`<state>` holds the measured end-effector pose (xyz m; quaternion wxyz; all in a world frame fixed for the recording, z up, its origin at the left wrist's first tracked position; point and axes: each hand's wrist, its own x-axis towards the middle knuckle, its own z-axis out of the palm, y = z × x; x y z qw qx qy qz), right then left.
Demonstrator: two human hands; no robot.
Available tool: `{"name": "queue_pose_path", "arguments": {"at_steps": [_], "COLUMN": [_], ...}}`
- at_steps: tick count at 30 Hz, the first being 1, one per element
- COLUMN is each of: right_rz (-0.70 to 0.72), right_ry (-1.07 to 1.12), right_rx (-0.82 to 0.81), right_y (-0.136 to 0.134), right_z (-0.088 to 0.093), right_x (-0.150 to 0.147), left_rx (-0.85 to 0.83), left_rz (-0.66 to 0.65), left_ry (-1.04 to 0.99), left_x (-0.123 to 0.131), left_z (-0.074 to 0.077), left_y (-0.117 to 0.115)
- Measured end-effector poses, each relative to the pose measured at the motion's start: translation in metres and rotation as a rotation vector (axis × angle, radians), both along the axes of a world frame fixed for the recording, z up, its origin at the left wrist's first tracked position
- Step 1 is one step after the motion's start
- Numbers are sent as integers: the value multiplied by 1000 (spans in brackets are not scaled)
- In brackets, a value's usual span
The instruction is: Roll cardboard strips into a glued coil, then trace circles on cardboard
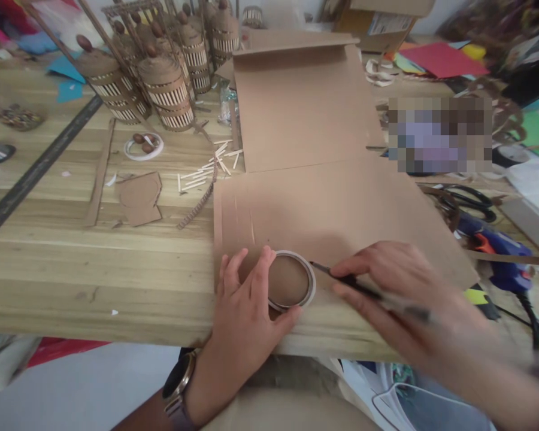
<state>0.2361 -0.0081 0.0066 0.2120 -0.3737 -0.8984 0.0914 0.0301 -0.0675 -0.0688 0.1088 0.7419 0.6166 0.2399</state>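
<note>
A roll of tape (312, 286), a thin pale ring, lies flat on a sheet of brown cardboard (336, 203) near the table's front edge. My left hand (247, 299) holds it down from the left, with the index finger at its upper rim and the thumb at its lower rim; the other fingers are spread on the cardboard. In my right hand (395, 287) is a pen (362, 287) with a black grip, pinched between thumb and fingers. Its tip touches or nearly touches the cardboard just outside the ring's right rim. Motion blurs the right forearm.
Several slatted cardboard lanterns (166, 90) stand at the back left. Thin sticks (202, 173), a cardboard offcut (139, 197) and a white ring with brown beads (144, 145) lie left of the sheet. On the right are a blue glue gun (507, 257) and coloured paper (444, 60).
</note>
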Motion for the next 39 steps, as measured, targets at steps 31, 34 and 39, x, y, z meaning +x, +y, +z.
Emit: {"name": "queue_pose_path", "arguments": {"at_steps": [31,34,39], "right_rz": [242,249,242], "right_ry": [-55,-104,-155], "right_rx": [-36,-53,8], "right_y": [44,42,37], "right_z": [-2,-2,-8], "right_x": [-20,-20,-27], "left_rx": [-40,-24,-3], "left_rz": [18,14,3], "left_ry": [1,-1,-1], "left_x": [1,1,0], "left_z": [-1,-1,-3], "left_y": [1,0,-1]}}
